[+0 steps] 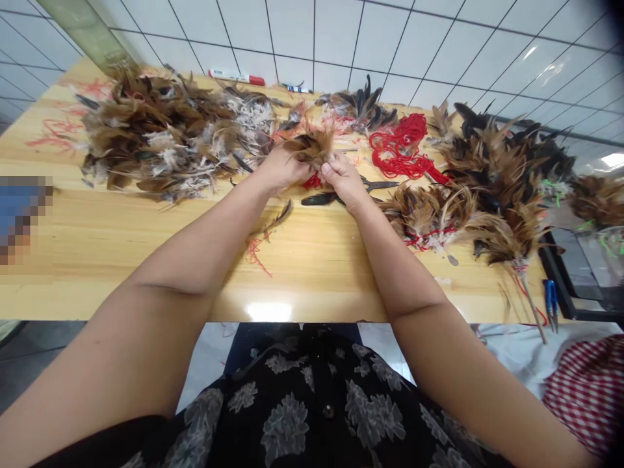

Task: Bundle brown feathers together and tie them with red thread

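Showing no legible text, brand, number or sign; bearing only marks too small to read on red-capped marker (236, 77) and blue-and-white marker (297, 88).

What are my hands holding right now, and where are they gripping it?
A small bunch of brown feathers, held near its lower end by both hands.

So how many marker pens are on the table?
2. One white marker with a red end lies by the tiled wall, behind the feathers. One blue-and-white marker lies just right of it. More could be hidden under the feathers.
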### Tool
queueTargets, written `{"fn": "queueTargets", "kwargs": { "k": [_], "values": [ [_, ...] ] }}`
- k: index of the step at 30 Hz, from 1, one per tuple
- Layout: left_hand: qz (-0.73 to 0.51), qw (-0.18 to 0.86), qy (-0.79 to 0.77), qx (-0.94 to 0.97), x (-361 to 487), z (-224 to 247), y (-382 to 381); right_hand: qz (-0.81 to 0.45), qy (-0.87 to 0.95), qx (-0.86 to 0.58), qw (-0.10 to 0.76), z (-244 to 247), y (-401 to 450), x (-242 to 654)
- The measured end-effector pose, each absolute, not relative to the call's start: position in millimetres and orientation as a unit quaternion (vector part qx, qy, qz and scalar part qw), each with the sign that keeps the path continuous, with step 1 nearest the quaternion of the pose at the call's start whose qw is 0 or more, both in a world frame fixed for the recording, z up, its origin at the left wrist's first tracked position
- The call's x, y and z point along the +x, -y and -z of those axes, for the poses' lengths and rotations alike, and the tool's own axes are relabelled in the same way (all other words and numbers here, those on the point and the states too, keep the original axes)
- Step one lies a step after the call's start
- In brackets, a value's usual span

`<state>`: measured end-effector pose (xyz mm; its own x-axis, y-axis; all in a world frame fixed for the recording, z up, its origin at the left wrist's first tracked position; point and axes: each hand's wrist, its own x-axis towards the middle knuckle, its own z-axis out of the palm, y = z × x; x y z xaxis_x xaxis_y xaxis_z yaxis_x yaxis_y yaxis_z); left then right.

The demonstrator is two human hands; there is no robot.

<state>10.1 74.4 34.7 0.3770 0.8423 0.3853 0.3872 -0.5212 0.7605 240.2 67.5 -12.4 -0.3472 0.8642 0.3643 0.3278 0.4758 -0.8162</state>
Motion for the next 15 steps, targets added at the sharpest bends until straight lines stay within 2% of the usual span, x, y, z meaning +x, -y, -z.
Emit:
{"fn": "queueTargets", "kwargs": {
  "k": [2, 4, 7, 10, 15],
  "values": [
    [-0.406, 0.3, -0.367, 0.782, 8.9, -31.2, -77.6, -0.362, 0.729, -0.411, 0.412, 9.0, -64.0, 238.1],
    [-0.453, 0.356, -0.357, 0.735, 12.9, -26.4, -80.6, -0.395, 0.695, -0.427, 0.423, 5.7, -61.6, 235.0],
    [-0.515, 0.41, -0.388, 0.645, 20.1, -21.3, -84.2, -0.43, 0.645, -0.436, 0.458, -1.2, -58.1, 231.4],
    [-0.522, 0.437, -0.416, 0.604, 16.1, -23.5, -86.8, -0.453, 0.6, -0.444, 0.488, -4.3, -58.3, 233.2],
    [-0.567, 0.483, -0.451, 0.492, -12.1, -34.5, -98.5, -0.413, 0.634, -0.439, 0.484, 14.6, -76.4, 244.8]
  ]
}}
